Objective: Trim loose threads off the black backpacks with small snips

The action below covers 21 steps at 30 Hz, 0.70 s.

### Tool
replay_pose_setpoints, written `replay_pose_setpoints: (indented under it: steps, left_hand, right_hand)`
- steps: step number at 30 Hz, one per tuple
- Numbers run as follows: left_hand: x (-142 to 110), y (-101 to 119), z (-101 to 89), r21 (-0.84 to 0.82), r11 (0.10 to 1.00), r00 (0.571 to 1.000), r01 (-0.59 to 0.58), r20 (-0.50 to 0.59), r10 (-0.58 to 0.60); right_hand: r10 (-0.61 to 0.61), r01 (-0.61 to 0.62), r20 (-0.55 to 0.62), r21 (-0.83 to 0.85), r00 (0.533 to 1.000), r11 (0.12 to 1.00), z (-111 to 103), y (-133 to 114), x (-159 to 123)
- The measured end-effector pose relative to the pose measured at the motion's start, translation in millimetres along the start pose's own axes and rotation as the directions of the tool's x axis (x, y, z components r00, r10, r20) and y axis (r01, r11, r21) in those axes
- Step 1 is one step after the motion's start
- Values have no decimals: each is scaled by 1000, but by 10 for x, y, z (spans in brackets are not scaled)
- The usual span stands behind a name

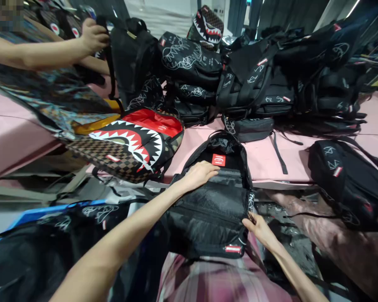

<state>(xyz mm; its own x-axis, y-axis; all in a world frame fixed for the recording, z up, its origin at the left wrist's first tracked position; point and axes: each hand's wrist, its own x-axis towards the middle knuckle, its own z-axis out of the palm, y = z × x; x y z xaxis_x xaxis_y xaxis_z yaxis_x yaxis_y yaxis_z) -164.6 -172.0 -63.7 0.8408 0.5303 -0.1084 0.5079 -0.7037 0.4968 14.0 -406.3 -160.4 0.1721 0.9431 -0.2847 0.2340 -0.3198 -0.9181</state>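
The right hand pinches the side edge of an opened black backpack, propped between the plaid-covered lap and pink bench; the left hand lies flat across it, fingers extended. Beyond sit a shark-mouth backpack and piled black backpacks.

piled backpacks lie on the table behind the opened bag.

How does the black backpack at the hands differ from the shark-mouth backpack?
The black backpack looks mostly black; the shark-mouth backpack bears brown checks and big white teeth. The left hand and right hand touch the black backpack but not the shark-mouth backpack. Both carry a small red-and-white label.
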Motion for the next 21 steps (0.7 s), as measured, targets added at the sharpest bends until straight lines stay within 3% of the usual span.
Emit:
replay_pose_setpoints:
  steps: [2, 4, 7, 10, 13, 14, 16, 18, 21]
  left_hand:
    - [238, 17, 125, 64, 996, 980, 62, 184, -73]
    - [245, 23, 288, 87, 994, 942, 60, 325, -85]
    - [-2, 59, 441, 107, 994, 932, 14, 360, -52]
    - [-212, 153, 463, 126, 992, 946, -17, 323, -25]
    - [-260, 225, 448, 152, 988, 958, -19, 285, -25]
    - [-262, 228, 443, 158, 987, 961, -18, 274, -26]
    - [-276, 186, 440, 152, 988, 966, -1, 254, -38]
    - [-318, 76, 450, 123, 989, 970, 78, 222, -104]
    - [-396, -163, 510, 70, 952, 945, 299, 118, -306]
  right_hand:
    - [-9, 9, -7, -12, 1000, 1000, -49, 48, -131]
    - [24, -23, 7, -94, 1000, 995, -182, 76, -263]
    - [44, -60, -58, -303, 997, 951, -482, -40, -275]
    - [-174, 68, -188, -468, 967, 881, -639, -409, 158]
    - [-369, 265, -50, -608, 928, 749, -402, -876, 889]
    - [-374, 264, -20, -673, 927, 691, -261, -999, 1120]
    - [-266, 198, 55, -813, 963, 548, 11, -1138, 1474]
    - [-169, 167, 100, -878, 980, 449, 164, -1116, 1649]
    - [-93, 118, 87, -902, 992, 414, 110, -887, 1659]
